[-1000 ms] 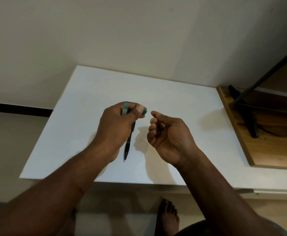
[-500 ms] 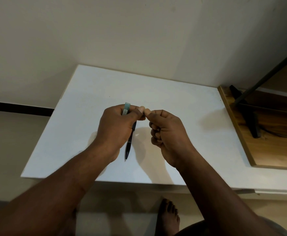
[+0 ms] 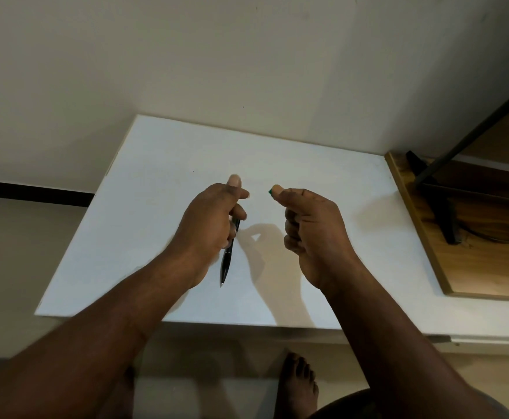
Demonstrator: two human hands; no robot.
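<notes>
My right hand (image 3: 313,225) pinches the small teal cap (image 3: 270,192) (mostly hidden). My left hand (image 3: 210,219) grips the black pen (image 3: 227,261), tip down, above the white table (image 3: 156,176). Cap and pen are apart, so separation appears done. Setting down remains.

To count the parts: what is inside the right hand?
A small teal piece peeks out at the pinch of the right hand; curled fingers cover the rest of it.

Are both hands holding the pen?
No, only the left hand grips the pen; the right hand is apart from it, pinching a small teal piece.
</notes>
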